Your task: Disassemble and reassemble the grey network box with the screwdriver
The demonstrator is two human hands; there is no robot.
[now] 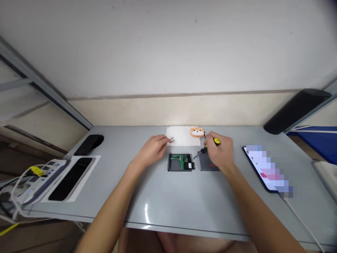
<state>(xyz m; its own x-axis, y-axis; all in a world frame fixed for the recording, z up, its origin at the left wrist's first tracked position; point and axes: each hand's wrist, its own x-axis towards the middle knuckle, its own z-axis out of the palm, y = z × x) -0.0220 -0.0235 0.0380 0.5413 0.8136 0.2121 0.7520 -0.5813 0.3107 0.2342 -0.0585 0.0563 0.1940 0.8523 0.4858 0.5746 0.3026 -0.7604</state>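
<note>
My left hand [156, 147] reaches the left edge of a white paper [184, 136], fingers drawn together, its fingertips at several tiny dark screws [173, 139]. Whether a screw is between them is too small to see. My right hand [219, 147] is closed around a screwdriver [204, 150] with a yellow and black handle. Its thin shaft points down and left, the tip close to the right edge of an opened grey case with a green circuit board [181, 158]. Beneath my right hand lies a flat grey cover [204, 164], partly hidden by the hand.
An orange and white dog-face case [197, 132] sits on the paper. On the right lies a lit phone [263, 170] with a cable; a black cylinder [292, 112] stands behind it. At left are a dark-screened phone [72, 179], a power strip [43, 181] and a black object [89, 144].
</note>
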